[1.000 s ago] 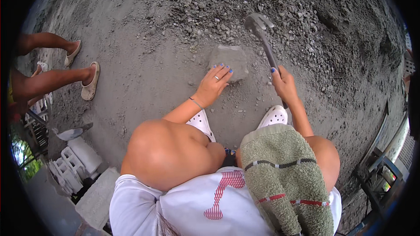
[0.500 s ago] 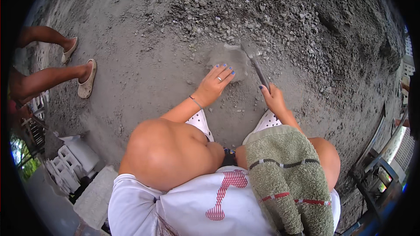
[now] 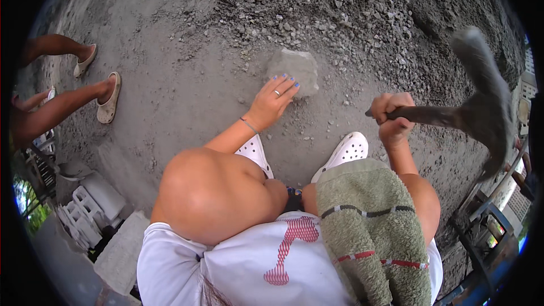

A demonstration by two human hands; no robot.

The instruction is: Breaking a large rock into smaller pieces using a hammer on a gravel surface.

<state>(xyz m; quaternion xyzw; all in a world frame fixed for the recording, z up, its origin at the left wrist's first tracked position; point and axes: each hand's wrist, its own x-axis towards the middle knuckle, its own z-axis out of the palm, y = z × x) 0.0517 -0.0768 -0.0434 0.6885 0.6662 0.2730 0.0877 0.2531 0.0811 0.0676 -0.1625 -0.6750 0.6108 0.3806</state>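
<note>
Flat gray stone chunk (image 3: 294, 63) lies on the dusty ground, just ahead of the white perforated clogs (image 3: 350, 150). Left hand (image 3: 271, 103) flat on its near edge, fingers extended, pressing, not clasping. Right hand (image 3: 392, 116) clenched round handle of claw hammer (image 3: 476, 116); head blurred, off to the right, well apart from stone. Loose gravel (image 3: 345, 31) beyond. Olive towel (image 3: 365, 221) over right knee; another person's beige clog (image 3: 109, 99) far left. Step looks like mid-swing, stone steadied; next move seems to call for aiming at the far part, clear of fingertips.
</note>
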